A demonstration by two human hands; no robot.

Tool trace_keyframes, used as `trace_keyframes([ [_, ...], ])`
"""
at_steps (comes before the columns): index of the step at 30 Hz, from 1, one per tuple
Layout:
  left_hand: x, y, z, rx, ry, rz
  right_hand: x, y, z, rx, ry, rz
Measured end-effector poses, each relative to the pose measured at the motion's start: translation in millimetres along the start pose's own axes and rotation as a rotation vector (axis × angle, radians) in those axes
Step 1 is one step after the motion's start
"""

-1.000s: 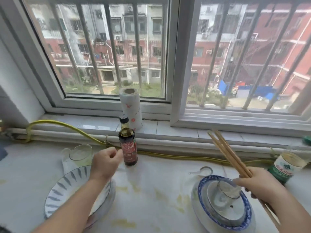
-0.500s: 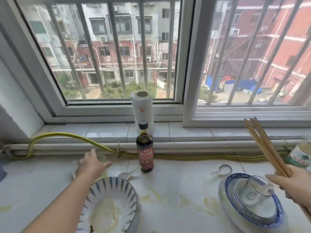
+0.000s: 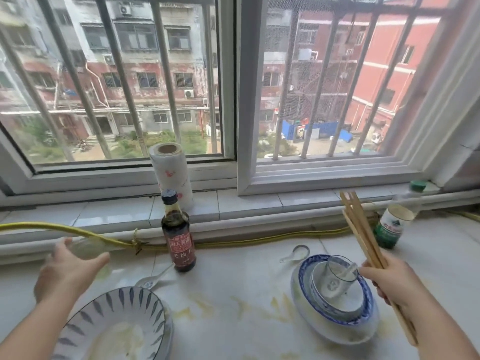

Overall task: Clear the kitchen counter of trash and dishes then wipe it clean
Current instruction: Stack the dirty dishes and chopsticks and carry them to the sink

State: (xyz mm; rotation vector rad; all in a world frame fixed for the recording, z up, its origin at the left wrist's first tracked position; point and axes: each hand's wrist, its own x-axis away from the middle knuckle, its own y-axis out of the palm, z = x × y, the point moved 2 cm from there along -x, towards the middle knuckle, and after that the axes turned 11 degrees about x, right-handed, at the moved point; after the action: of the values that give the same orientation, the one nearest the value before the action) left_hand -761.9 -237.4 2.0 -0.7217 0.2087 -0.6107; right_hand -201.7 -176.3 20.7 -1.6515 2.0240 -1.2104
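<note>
My left hand (image 3: 68, 271) wraps around a clear drinking glass (image 3: 87, 248) at the back left of the stained white counter (image 3: 233, 307). My right hand (image 3: 389, 281) grips a bundle of wooden chopsticks (image 3: 363, 235) that point up and back. Below my left arm sits a leaf-patterned bowl (image 3: 114, 326) with residue in it. A white spoon (image 3: 153, 279) lies behind that bowl. On the right, a blue-rimmed plate stack (image 3: 311, 302) holds a small bowl and a tipped glass (image 3: 340, 268). Another white spoon (image 3: 296, 253) lies behind the stack.
A dark sauce bottle (image 3: 179, 235) stands mid-counter. A paper towel roll (image 3: 171, 172) stands on the tiled sill behind it. A yellow hose (image 3: 78, 229) runs along the back wall. A green-labelled bottle (image 3: 389, 227) stands at the right. Yellowish smears mark the counter between the dishes.
My left hand has left the leaf-patterned bowl, reached back and closed round the clear glass. The view has shifted left. My right hand still holds the chopsticks beside the plate stack.
</note>
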Motion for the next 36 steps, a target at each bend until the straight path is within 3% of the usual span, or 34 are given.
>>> trace_keyframes([
  [5, 68.2, -15.2, 36.4, 0.133, 0.173, -0.045, -12.6, 13.4, 8.7, -0.029, 0.001, -0.021],
  [14, 219.2, 69.0, 117.2, 0.213, 0.486, -0.537, -19.3, 15.4, 5.1, -0.013, -0.032, -0.146],
  [21, 291.9, 152.7, 177.2, 0.17, 0.661, -0.662, -16.3, -61.1, -10.3, -0.131, -0.201, 0.032],
  [24, 317.3, 188.9, 191.1, 0.145, 0.675, -0.749, -8.5, -96.5, -22.2, -0.187, -0.276, 0.073],
  [28, 336.2, 224.0, 201.4, 0.135, 0.617, -0.815, 1.2, -109.2, -28.7, -0.234, -0.309, -0.035],
  [36, 335.6, 246.7, 192.4, 0.111, 0.48, -0.822, -9.6, -66.3, -19.8, -0.038, -0.297, -0.26],
])
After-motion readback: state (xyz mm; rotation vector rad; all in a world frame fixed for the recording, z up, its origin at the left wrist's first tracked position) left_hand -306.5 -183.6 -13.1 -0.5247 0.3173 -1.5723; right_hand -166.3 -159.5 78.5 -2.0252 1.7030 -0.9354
